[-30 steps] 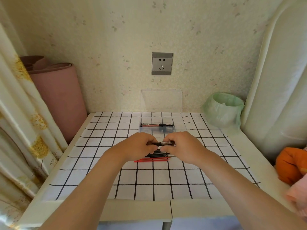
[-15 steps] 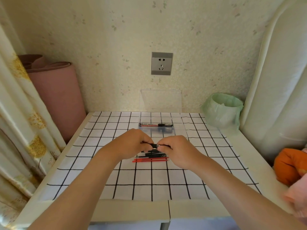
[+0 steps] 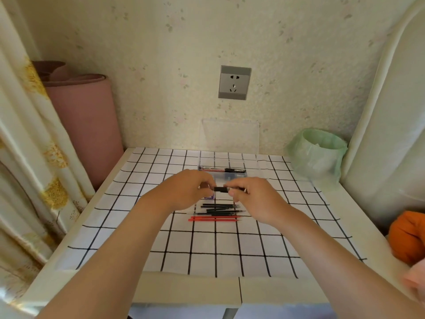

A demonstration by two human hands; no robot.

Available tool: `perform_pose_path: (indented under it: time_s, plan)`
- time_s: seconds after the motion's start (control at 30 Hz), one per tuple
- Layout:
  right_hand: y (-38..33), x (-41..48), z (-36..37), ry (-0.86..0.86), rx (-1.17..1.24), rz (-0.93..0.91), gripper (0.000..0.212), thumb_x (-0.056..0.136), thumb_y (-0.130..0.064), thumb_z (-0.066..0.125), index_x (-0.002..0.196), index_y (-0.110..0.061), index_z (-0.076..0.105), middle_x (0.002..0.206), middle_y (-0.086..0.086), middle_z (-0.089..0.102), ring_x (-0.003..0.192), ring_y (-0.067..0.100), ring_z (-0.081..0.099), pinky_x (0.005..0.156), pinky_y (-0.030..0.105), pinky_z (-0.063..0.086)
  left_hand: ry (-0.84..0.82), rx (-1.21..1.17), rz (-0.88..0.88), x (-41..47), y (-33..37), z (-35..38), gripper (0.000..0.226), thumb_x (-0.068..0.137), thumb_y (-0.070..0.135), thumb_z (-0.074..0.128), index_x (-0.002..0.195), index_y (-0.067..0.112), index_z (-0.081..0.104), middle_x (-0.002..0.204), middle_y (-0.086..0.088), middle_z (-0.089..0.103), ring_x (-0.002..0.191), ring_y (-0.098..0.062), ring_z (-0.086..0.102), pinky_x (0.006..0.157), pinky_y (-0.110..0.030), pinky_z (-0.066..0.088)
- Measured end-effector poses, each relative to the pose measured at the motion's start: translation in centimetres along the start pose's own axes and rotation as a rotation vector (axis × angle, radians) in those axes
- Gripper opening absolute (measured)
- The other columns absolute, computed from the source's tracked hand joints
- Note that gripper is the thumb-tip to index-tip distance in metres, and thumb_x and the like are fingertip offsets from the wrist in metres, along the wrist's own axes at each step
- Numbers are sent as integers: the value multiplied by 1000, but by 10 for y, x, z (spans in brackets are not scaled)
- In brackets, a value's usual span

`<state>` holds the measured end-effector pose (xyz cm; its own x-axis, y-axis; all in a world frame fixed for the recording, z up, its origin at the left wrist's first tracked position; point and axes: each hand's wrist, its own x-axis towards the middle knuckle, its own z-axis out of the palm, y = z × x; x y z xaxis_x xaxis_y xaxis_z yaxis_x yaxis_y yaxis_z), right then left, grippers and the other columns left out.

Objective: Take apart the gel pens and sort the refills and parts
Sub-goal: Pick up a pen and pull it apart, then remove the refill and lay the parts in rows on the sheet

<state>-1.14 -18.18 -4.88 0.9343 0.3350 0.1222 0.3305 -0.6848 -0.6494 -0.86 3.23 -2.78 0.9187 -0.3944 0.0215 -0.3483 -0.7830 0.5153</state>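
Note:
My left hand [image 3: 186, 192] and my right hand [image 3: 257, 199] meet over the middle of the checked cloth, both pinching one black gel pen [image 3: 221, 189] held level between them. Below the hands lie several black refills [image 3: 220, 209] in a row, and two red refills [image 3: 215, 218] nearest me. Behind the hands an open clear plastic box [image 3: 251, 168] holds more gel pens [image 3: 222, 169]; its lid stands against the wall. Part of the held pen is hidden by my fingers.
A white table with a black-grid cloth [image 3: 207, 254]. A small bin with a green bag [image 3: 318, 155] stands back right. A pink rolled mat [image 3: 85, 125] and curtain are at left, an orange object [image 3: 407, 236] at right, a wall socket [image 3: 234, 82] above.
Both hands stay joined on the pen above the refills; they drew slightly closer, then the black section between the fingers shows again. The camera shifted a little.

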Motion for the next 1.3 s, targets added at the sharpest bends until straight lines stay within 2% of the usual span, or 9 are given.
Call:
perform_pose_path:
  time_s: [0.13,0.23,0.33,0.5,0.67,0.9,1.0,1.17,1.3]
  plan:
    - [-6,2,7,57,-164,-72,15,96,-31,57,110,-32,64,91,-13,67,75,2,58,69,28,49,47,-34,-8,1,-11,-4,10,92,21,65,96,29,69,90,13,65,78,0,56,73,-19,41]
    - [-7,4,13,71,-291,-143,12,95,-27,60,104,-28,67,93,-11,59,72,3,50,65,27,42,27,-17,-10,1,-14,1,11,92,20,65,99,26,72,91,12,67,86,-5,62,78,-21,47]
    - [-6,8,15,50,-307,-137,17,95,-24,60,108,-30,69,94,-9,60,78,8,53,68,28,46,88,30,-11,4,-20,6,17,91,27,66,107,28,71,104,9,66,102,-10,58,91,-29,48]
    - [8,32,1,183,-361,-21,23,96,-21,56,114,-30,69,100,-8,63,86,14,59,73,31,49,366,198,-14,8,-34,16,61,87,32,69,142,26,42,135,4,44,124,-17,36,103,-32,36]
    - [31,67,-22,189,-506,94,24,98,-19,52,109,-26,72,101,0,66,85,21,59,72,33,50,320,99,-96,9,-43,26,69,90,33,66,148,21,30,142,0,35,130,-19,34,104,-34,41]
    - [38,97,-17,60,-595,155,24,98,-20,52,110,-24,72,99,-1,67,84,19,60,71,31,50,198,-15,-142,15,-40,30,50,96,33,57,140,12,43,135,-4,41,115,-20,51,90,-27,44]
    - [38,104,-9,7,-607,165,24,98,-19,51,110,-24,72,97,0,69,82,19,62,67,30,49,175,-11,-159,16,-38,33,47,97,30,57,137,10,46,130,-5,44,111,-20,53,93,-31,47]
    - [42,109,-4,39,-528,149,36,97,-11,52,132,-17,60,125,6,61,111,24,59,95,33,48,187,7,-153,18,-39,31,44,97,28,55,137,11,49,129,-5,46,110,-20,54,89,-28,46]
    - [47,103,2,18,-501,41,31,101,-16,45,124,-20,66,110,4,62,100,22,59,80,26,43,186,22,-154,19,-38,32,46,96,29,56,138,12,49,128,-4,46,110,-20,54,88,-27,45]
